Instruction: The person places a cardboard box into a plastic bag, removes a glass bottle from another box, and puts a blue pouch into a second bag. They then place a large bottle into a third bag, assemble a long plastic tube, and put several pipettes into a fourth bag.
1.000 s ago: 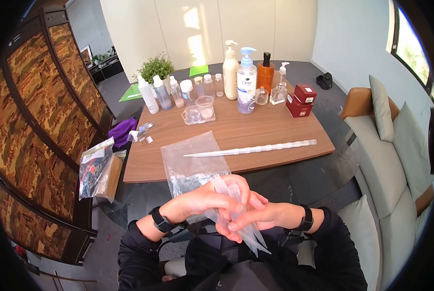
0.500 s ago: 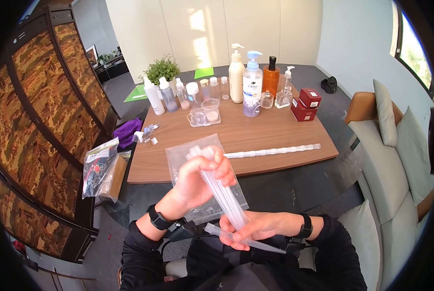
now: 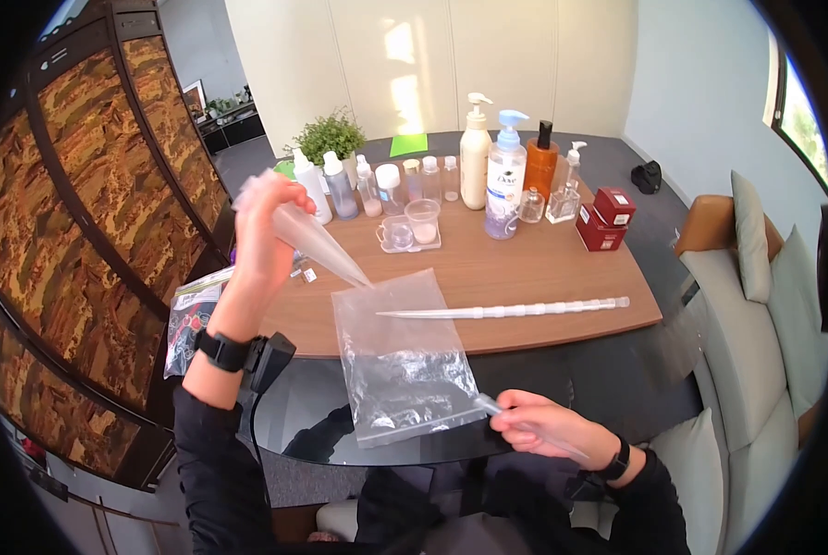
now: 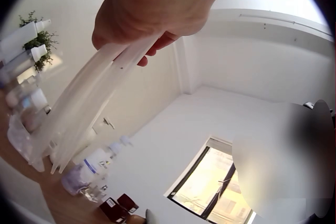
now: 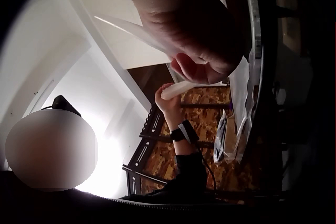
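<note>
My left hand [image 3: 268,242] is raised over the table's left side and grips a bundle of translucent tapered pipette tips [image 3: 317,242], their thin ends pointing down and right. In the left wrist view the bundle [image 4: 89,98] hangs below the palm. Low at the right, my right hand [image 3: 562,431] pinches a single pipette tip [image 3: 489,404], its wide end by the bag's corner. A clear plastic bag [image 3: 400,347] lies flat across the wooden board's front edge. Over its upper part extends a long row of nested pipette tips [image 3: 525,310].
Several bottles, including a pump bottle [image 3: 504,185], stand along the back of the wooden board [image 3: 488,268]. A clear tray [image 3: 423,246] with small cups sits before them. Red boxes [image 3: 601,231] are at the right. Dark glass [image 3: 543,384] extends in front; a sofa [image 3: 747,342] stands right.
The hands have come apart. My left hand has carried the bundle up and left, turning its thin ends down. My right hand has moved right with one pipette tip, uncovering the bag.
</note>
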`<state>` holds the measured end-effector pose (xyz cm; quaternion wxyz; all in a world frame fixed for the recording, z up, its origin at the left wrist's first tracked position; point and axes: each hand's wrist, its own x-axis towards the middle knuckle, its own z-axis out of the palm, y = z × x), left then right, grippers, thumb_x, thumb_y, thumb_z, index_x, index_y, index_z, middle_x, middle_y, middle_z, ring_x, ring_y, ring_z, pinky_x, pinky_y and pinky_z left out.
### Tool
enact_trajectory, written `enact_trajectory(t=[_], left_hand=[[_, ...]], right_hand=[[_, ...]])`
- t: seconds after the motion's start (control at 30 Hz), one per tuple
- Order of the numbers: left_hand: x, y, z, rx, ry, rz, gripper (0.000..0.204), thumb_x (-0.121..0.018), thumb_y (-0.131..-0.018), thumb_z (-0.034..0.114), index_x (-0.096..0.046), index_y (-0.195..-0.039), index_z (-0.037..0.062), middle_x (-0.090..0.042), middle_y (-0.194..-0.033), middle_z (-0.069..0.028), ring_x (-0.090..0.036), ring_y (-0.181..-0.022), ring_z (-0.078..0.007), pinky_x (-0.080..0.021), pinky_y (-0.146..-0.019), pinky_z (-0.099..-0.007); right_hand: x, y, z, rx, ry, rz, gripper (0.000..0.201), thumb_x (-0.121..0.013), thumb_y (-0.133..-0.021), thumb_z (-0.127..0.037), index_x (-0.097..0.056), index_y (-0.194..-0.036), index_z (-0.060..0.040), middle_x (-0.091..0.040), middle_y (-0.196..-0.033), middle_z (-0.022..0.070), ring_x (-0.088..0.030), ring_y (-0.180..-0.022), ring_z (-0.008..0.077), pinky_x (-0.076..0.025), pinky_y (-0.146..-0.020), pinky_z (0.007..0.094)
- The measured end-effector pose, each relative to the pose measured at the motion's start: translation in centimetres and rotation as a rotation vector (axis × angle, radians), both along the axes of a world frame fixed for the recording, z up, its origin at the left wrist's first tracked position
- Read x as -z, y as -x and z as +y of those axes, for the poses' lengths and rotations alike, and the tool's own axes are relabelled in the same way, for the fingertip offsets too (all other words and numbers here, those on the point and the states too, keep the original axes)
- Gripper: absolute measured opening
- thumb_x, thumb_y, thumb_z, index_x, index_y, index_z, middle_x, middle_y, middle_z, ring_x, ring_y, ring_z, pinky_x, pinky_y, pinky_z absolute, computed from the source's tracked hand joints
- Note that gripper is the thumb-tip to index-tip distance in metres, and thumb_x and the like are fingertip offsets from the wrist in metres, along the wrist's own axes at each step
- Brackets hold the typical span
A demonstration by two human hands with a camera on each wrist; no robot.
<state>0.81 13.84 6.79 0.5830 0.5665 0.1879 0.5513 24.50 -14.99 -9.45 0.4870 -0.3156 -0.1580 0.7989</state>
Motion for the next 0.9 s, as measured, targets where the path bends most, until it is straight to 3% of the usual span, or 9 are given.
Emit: enact_trajectory(t=[0.13, 0.27, 0.33, 0.5, 0.6, 0.73, 0.83, 0.9], left_hand=[[3.0, -1.2, 7.2, 0.067, 0.309, 0.272, 0.012, -0.063, -0.082, 0.013, -0.055, -0.086, 0.0056, -0.058, -0.079, -0.006, -0.059, -0.074, -0.0182, -0.049, -0.069, -0.0338], [6.0, -3.2, 14.0, 0.056, 0.313, 0.718, 0.009, -0.065, -0.082, 0.009, -0.06, -0.08, 0.0028, -0.06, -0.071, -0.0078, -0.059, -0.062, -0.0194, -0.049, -0.056, -0.0344], [8.0, -4.0, 16.5, 0.099, 0.404, 0.747, 0.013, -0.066, -0.084, 0.011, -0.061, -0.077, 0.0016, -0.06, -0.068, -0.0091, -0.06, -0.06, -0.0213, -0.049, -0.054, -0.0371], [11.4, -6.0, 18.4, 0.095, 0.278, 1.031, 0.019, -0.07, -0.082, 0.012, -0.062, -0.086, -0.0048, -0.065, -0.076, -0.0138, -0.065, -0.065, -0.0244, -0.052, -0.054, -0.038], [13.9, -7.4, 19.1, -0.035, 0.297, 0.961, 0.02, -0.069, -0.078, 0.013, -0.065, -0.088, -0.0034, -0.065, -0.074, -0.013, -0.065, -0.059, -0.0234, -0.05, -0.05, -0.0375], [14.9, -8.7, 20.6, -0.212, 0.207, 1.231, 0.031, -0.072, -0.073, 0.015, -0.068, -0.095, -0.006, -0.07, -0.085, -0.0196, -0.07, -0.073, -0.0296, -0.056, -0.062, -0.0397], [16.1, -9.0, 21.8, -0.406, -0.16, 1.507, 0.044, -0.076, -0.069, 0.024, -0.069, -0.102, -0.0038, -0.07, -0.099, -0.0207, -0.069, -0.092, -0.0337, -0.056, -0.079, -0.0401], [16.9, -9.2, 22.3, -0.448, -0.109, 1.523, 0.051, -0.077, -0.067, 0.029, -0.068, -0.107, -0.0015, -0.068, -0.108, -0.0196, -0.066, -0.103, -0.0334, -0.053, -0.087, -0.0388]], right_hand=[[1.7, -2.2, -1.3, 0.191, 0.066, 0.153, 0.006, -0.054, -0.095, -0.009, -0.054, -0.095, -0.0141, -0.052, -0.083, 0.0045, -0.042, -0.056, 0.0084, -0.032, -0.046, 0.0208], [2.5, -3.0, -2.2, 0.21, 0.024, 0.274, 0.003, -0.052, -0.097, -0.014, -0.054, -0.097, -0.0161, -0.051, -0.084, 0.005, -0.041, -0.057, 0.0107, -0.035, -0.049, 0.023], [3.1, -3.3, -2.5, 0.218, -0.001, 0.36, 0.002, -0.053, -0.096, -0.014, -0.054, -0.097, -0.016, -0.051, -0.085, 0.0053, -0.041, -0.057, 0.0107, -0.035, -0.049, 0.0229], [3.6, -3.7, -2.5, 0.177, -0.004, 0.389, 0.007, -0.05, -0.098, -0.014, -0.057, -0.096, -0.0147, -0.051, -0.086, 0.0058, -0.041, -0.058, 0.0104, -0.036, -0.051, 0.0227], [3.7, -3.8, -2.2, 0.157, -0.01, 0.366, 0.009, -0.049, -0.098, -0.013, -0.058, -0.099, -0.0151, -0.052, -0.087, 0.0065, -0.04, -0.058, 0.0099, -0.035, -0.051, 0.0219], [3.8, -3.9, -2.2, 0.143, -0.022, 0.374, 0.009, -0.049, -0.099, -0.012, -0.057, -0.101, -0.0157, -0.051, -0.088, 0.0067, -0.038, -0.058, 0.0098, -0.033, -0.05, 0.0214], [3.7, -3.8, -2.2, 0.149, -0.018, 0.362, 0.008, -0.049, -0.099, -0.012, -0.056, -0.1, -0.0157, -0.05, -0.087, 0.0067, -0.038, -0.058, 0.01, -0.033, -0.05, 0.0214], [3.6, -3.8, -2.1, 0.148, -0.019, 0.359, 0.008, -0.049, -0.099, -0.012, -0.056, -0.1, -0.0157, -0.05, -0.087, 0.0066, -0.038, -0.058, 0.01, -0.033, -0.05, 0.0214]])
